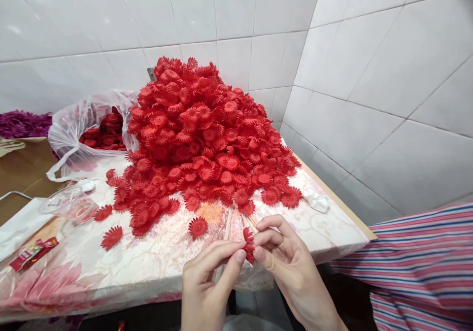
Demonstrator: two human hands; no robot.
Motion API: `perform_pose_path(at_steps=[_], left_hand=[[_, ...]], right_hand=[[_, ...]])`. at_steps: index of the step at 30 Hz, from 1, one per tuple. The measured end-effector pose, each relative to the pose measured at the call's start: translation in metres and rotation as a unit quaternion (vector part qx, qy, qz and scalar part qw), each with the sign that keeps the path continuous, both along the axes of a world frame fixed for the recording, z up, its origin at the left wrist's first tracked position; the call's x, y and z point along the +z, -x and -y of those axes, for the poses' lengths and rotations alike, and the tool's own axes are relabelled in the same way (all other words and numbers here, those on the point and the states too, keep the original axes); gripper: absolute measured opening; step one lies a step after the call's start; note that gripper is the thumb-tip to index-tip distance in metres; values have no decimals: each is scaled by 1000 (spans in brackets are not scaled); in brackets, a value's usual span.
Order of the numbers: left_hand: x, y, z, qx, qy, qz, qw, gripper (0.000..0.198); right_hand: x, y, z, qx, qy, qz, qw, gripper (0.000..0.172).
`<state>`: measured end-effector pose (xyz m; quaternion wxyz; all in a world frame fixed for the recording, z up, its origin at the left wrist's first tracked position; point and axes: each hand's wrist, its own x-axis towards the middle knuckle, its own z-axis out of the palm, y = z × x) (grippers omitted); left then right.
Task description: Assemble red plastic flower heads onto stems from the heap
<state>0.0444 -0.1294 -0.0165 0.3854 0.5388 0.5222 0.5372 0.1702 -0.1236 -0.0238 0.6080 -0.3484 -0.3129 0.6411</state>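
Note:
Near the table's front edge, both hands meet at a small red artificial flower piece with toothed petals, seen edge-on. My left hand pinches its left side between thumb and forefinger. On the other side, the thumb and curled fingers of my right hand close on it. Just beyond my hands, a pale thin stick lies on the table. One loose red flower piece rests flat close by. Behind it rises a large heap of similar red flower pieces.
A clear plastic bag holding darker red pieces stands left of the heap. A red wrapper lies at the left on the flowered tablecloth. Crumpled white paper lies right. Striped cloth hangs beside the table; tiled walls enclose the corner.

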Motion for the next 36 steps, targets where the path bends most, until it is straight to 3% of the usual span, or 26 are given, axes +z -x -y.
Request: perform_pose_path(at_steps=[11,19,23,26,30,33,36], left_hand=[[5,-2,4,6,102,97,990,1],[2,-1,0,12,142,152,978,11],[-9,10,-8,94,139,213,963,8],[-14,28,-17,183,137,265,937,13],[-13,45,-22,267,119,259,921,17],[-13,45,-22,254,100,256,927,18],[-15,37,-20,203,107,253,940,20]], right_hand=[[-3,-2,2,13,8,-7,1000,35],[-5,0,2,33,7,0,999,34],[-8,-5,2,38,-5,2,999,35],[-9,-13,2,14,-20,-2,1000,35],[-7,-20,2,-31,-9,30,999,36],[-6,-22,-7,-76,-22,71,994,31],[-4,-26,-29,-196,-88,178,960,23]])
